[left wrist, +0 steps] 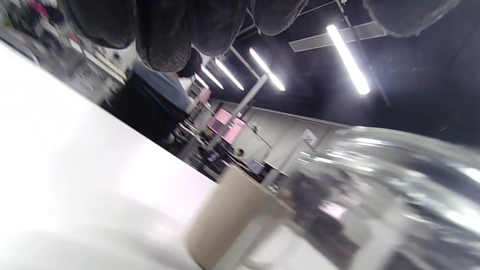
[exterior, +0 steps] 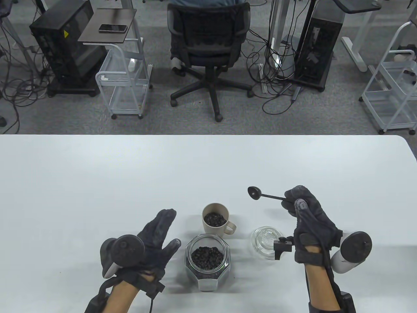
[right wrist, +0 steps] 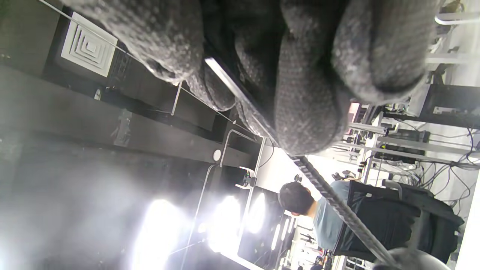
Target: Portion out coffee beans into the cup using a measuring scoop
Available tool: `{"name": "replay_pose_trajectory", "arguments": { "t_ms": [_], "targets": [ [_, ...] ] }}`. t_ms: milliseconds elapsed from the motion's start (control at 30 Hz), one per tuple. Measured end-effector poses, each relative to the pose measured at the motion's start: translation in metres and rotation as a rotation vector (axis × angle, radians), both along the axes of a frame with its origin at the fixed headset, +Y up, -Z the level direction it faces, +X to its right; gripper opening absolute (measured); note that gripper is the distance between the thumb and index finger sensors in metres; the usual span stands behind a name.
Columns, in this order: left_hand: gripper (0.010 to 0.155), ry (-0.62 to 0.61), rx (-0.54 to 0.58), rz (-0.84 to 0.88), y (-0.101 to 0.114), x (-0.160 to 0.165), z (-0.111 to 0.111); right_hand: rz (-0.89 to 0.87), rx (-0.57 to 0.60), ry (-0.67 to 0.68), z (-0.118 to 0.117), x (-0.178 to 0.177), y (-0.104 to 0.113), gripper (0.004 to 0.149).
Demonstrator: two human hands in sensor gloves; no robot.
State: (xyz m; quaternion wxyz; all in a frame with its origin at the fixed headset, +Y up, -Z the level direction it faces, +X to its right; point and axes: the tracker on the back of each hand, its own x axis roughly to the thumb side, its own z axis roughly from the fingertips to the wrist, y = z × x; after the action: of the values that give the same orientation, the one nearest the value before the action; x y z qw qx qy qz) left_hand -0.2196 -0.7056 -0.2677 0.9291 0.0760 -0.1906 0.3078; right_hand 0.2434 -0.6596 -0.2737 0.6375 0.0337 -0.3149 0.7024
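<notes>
A beige cup [exterior: 215, 222] with coffee beans inside stands at the table's front centre, and just in front of it is an open glass jar [exterior: 207, 260] of beans. My right hand [exterior: 301, 203] grips the handle of a black measuring scoop [exterior: 260, 194], whose bowl is held in the air to the right of and beyond the cup. My left hand [exterior: 161, 233] lies with straight fingers just left of the jar, holding nothing. In the left wrist view the cup [left wrist: 228, 217] and the blurred jar [left wrist: 393, 195] stand close together. The scoop handle [right wrist: 337, 202] runs out from under my curled right fingers [right wrist: 311, 105].
The jar's glass lid [exterior: 266, 239] lies on the white table [exterior: 130, 182] right of the jar, by my right wrist. Beyond the table's far edge are an office chair [exterior: 208, 52], wire carts and computer towers. A person sits in the background of the right wrist view.
</notes>
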Motion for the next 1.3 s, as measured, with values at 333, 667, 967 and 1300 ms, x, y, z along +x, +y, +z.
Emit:
{"name": "replay_pose_trajectory", "arguments": {
  "t_ms": [333,667,967,1300],
  "targets": [
    [0.084,0.149,-0.085,-0.082,-0.018,-0.034,-0.018,0.244,-0.030,-0.082,-0.004,0.017,0.001,0.040],
    [0.083,0.213,-0.136,-0.103,-0.029,-0.052,-0.026,0.536,-0.180,-0.081,-0.020,0.023,-0.022,0.039],
    [0.083,0.211,-0.155,-0.091,-0.033,-0.056,-0.028,0.697,-0.347,-0.043,-0.033,0.026,-0.050,0.039],
    [0.083,0.202,-0.160,-0.105,-0.035,-0.054,-0.029,0.855,-0.498,0.065,-0.043,0.020,-0.071,0.043]
  ]
}}
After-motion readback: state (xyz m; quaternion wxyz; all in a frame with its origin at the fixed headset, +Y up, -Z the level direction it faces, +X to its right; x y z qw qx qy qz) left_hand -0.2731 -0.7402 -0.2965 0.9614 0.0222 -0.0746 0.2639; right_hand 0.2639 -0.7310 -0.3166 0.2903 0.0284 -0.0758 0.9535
